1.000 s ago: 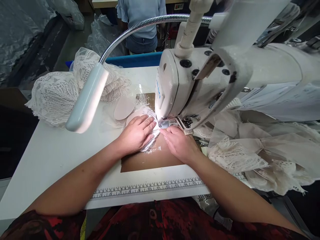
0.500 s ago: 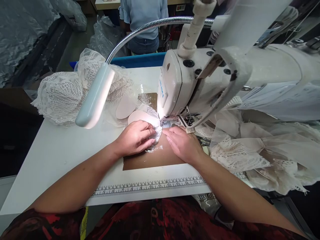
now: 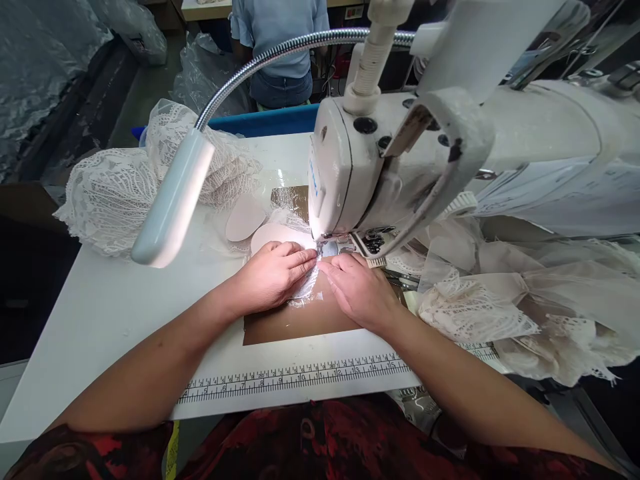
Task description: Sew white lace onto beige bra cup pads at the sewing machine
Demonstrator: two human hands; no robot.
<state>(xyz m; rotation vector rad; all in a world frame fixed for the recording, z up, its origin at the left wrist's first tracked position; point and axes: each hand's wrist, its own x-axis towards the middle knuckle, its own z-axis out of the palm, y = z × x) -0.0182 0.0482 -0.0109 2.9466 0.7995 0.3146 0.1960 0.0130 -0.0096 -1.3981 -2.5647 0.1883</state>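
White lace (image 3: 306, 289) lies on the brown sheet (image 3: 280, 328), right beside the needle end of the sewing machine (image 3: 337, 160)! The left hand (image 3: 273, 273) rests over it, fingers close together, probably against slipping; the right hand (image 3: 363, 290) angles in, fingers together, likely guiding. Any pinch? Cannot tell. Thin, openwork stuff, beside a smooth pale panel (image 3: 275, 234).

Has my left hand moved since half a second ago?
Yes. The left hand has shifted slightly forward and right, its fingertips now closer to the sewing machine head.
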